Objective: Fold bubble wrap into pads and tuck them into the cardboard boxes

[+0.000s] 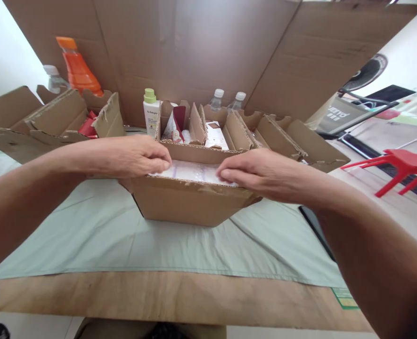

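Observation:
A brown cardboard box (183, 202) stands on the pale green cloth in front of me. In its open top lies a white pack in clear plastic (194, 171) with faint purple lines; its lower part is hidden inside the box. My left hand (141, 154) reaches over the box's left end, its curled fingers closed at the pack's left end. From the right, my right hand (252, 168) is closed in the same way at the other end, thumb and fingers bent down on the pack. The fingertips are partly hidden.
Cardboard bins (222, 150) stand in a row behind the box, holding packets. Bottles behind them include an orange one (81, 70) and a white one with a green cap (151, 113). A tall cardboard panel (194, 47) backs them. A red stool (406, 162) stands at right.

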A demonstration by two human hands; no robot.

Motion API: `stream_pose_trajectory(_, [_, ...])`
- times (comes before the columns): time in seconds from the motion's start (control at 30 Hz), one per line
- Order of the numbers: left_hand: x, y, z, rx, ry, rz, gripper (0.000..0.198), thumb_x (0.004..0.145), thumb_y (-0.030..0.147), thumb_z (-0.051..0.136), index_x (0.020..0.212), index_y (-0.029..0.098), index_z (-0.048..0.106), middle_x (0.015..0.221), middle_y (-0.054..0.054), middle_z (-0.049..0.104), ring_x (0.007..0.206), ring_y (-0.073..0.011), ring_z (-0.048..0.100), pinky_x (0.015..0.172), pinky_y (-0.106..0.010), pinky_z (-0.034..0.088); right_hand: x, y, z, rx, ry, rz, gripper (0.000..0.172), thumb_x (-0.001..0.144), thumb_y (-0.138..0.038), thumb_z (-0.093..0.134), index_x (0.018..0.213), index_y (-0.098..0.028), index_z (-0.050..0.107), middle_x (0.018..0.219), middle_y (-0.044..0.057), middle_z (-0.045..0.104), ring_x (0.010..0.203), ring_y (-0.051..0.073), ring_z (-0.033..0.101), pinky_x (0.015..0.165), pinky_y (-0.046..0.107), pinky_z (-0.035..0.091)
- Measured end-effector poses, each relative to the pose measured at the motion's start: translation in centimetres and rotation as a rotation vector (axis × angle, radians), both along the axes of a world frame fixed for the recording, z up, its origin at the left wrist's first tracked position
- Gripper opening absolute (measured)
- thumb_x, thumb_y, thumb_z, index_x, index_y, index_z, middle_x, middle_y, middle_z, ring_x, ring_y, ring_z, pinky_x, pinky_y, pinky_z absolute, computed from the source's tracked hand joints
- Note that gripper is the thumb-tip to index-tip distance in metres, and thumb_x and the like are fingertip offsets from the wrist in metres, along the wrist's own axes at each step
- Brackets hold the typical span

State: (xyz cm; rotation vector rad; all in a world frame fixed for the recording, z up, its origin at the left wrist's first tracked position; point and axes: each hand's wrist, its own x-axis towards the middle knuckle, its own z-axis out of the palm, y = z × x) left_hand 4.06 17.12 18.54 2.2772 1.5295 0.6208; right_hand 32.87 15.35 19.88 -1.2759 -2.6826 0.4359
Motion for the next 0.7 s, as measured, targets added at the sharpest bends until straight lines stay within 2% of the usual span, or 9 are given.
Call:
stream_pose_trajectory(0.07, [-1.1, -2.8, 0.2, 0.104, -0.03, 0.024, 0.032, 0.089, 0.04, 0.059, 0.093, 0.016, 0.079, 0.074, 0.004, 0.069, 0.071, -0.0152, 0.068, 0.087, -0.043, 0.059, 1.8, -2.4, -0.6, 0.252, 0.176, -0.187, 0.031, 0.101, -0.036, 0.055, 0.08, -0.024, 0.074, 0.073, -0.002, 0.071, 0.063, 0.013, 0.062, 0.058, 0.028, 0.041])
stream_pose_trajectory(0.1, [-1.7, -4.4, -0.3, 0.229, -0.113, 0.107, 0.034, 0.092, 0.041, 0.057, 0.1, 0.016, 0.078, 0.08, 0.003, 0.072, 0.077, -0.0158, 0.07, 0.092, -0.046, 0.058, 2.8, -3.8, -1.4, 0.363, 0.266, -0.309, 0.028, 0.101, -0.04, 0.058, 0.087, -0.025, 0.077, 0.08, -0.002, 0.075, 0.069, 0.014, 0.066, 0.064, 0.029, 0.046])
stream_pose_trajectory(0.17, [-2.8, -7.4, -2.5, 0.399, -0.314, 0.315, 0.031, 0.094, 0.04, 0.064, 0.113, 0.018, 0.075, 0.102, 0.0, 0.076, 0.095, -0.0199, 0.072, 0.102, -0.047, 0.056, 4.4, -6.2, -4.2, 0.489, 0.422, -0.559, 0.022, 0.098, -0.046, 0.065, 0.095, -0.029, 0.079, 0.088, 0.0, 0.08, 0.079, 0.016, 0.072, 0.073, 0.032, 0.052])
stream_pose_trajectory(0.2, [-3.3, -8.5, -4.2, 0.374, -0.457, 0.375, 0.037, 0.095, 0.04, 0.066, 0.124, 0.018, 0.071, 0.114, -0.003, 0.076, 0.106, -0.0236, 0.072, 0.106, -0.049, 0.055, 4.8, -7.1, -6.0, 0.471, 0.521, -0.654, 0.021, 0.096, -0.046, 0.069, 0.101, -0.028, 0.079, 0.091, 0.002, 0.08, 0.083, 0.018, 0.074, 0.079, 0.034, 0.055])
stream_pose_trajectory(0.3, [-3.4, -10.0, -10.1, 0.108, -0.687, 0.335, 0.073, 0.092, 0.05, 0.07, 0.154, 0.021, 0.047, 0.155, -0.01, 0.056, 0.139, -0.0356, 0.057, 0.119, -0.06, 0.045, 4.1, -8.1, -11.7, 0.332, 0.713, -0.644, 0.04, 0.094, -0.053, 0.068, 0.123, -0.026, 0.072, 0.112, 0.007, 0.079, 0.094, 0.023, 0.074, 0.085, 0.04, 0.059])
stream_pose_trajectory(0.4, [-1.7, -9.3, -13.8, -0.046, -0.821, 0.166, 0.079, 0.094, 0.053, 0.067, 0.161, 0.026, 0.037, 0.166, -0.011, 0.045, 0.152, -0.0367, 0.042, 0.124, -0.06, 0.038, 1.3, -7.5, -14.9, 0.17, 0.776, -0.527, 0.051, 0.096, -0.058, 0.061, 0.132, -0.023, 0.061, 0.124, 0.011, 0.073, 0.1, 0.024, 0.071, 0.086, 0.041, 0.059])
stream_pose_trajectory(0.53, [2.0, -9.4, -14.3, -0.079, -0.971, 0.066, 0.08, 0.097, 0.049, 0.065, 0.165, 0.025, 0.029, 0.166, -0.011, 0.044, 0.154, -0.0325, 0.041, 0.128, -0.054, 0.034, -0.5, -7.9, -15.2, 0.161, 0.774, -0.656, 0.052, 0.098, -0.061, 0.053, 0.128, -0.02, 0.061, 0.112, 0.01, 0.072, 0.092, 0.024, 0.067, 0.085, 0.043, 0.057])
stream_pose_trajectory(0.6, [3.4, -11.2, -13.9, -0.083, -0.952, 0.088, 0.088, 0.094, 0.046, 0.069, 0.166, 0.023, 0.024, 0.17, -0.013, 0.037, 0.156, -0.0344, 0.037, 0.13, -0.056, 0.029, 0.0, -10.0, -15.2, 0.195, 0.76, -0.759, 0.053, 0.097, -0.062, 0.054, 0.126, -0.019, 0.063, 0.11, 0.011, 0.072, 0.097, 0.027, 0.067, 0.09, 0.046, 0.055])
stream_pose_trajectory(0.7, [4.0, -15.6, -14.2, -0.09, -0.835, 0.107, 0.094, 0.092, 0.04, 0.072, 0.168, 0.026, 0.019, 0.173, -0.012, 0.031, 0.158, -0.0357, 0.032, 0.131, -0.057, 0.026, 1.0, -14.6, -15.8, 0.3, 0.734, -0.888, 0.055, 0.097, -0.059, 0.057, 0.135, -0.018, 0.063, 0.127, 0.014, 0.069, 0.125, 0.035, 0.061, 0.11, 0.054, 0.046])
